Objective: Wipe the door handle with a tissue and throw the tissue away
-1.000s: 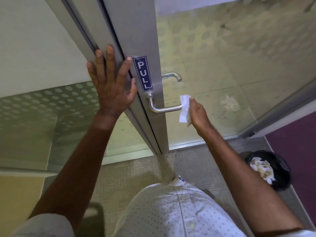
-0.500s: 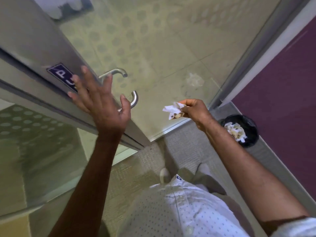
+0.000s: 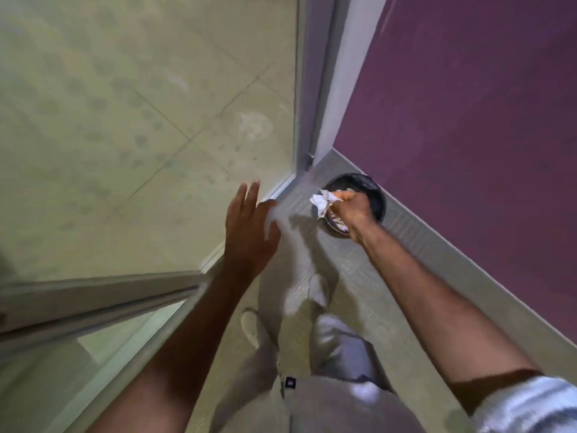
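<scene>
Your right hand fingers pinch the crumpled tissue, which sits over the near rim of the black bin (already holding waste). Let go too soon and it likely lands on the floor. Right arm stretched forward; left hand fingers spread wide, empty, raised midair.

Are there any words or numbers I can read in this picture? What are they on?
No words or numbers can be read here.
The small dark tag at the waist of the trousers has a pale mark on it, but it is too small and blurred to read.
The tissue in the right hand, the bin, the glass door and the purple wall show no writing.
</scene>
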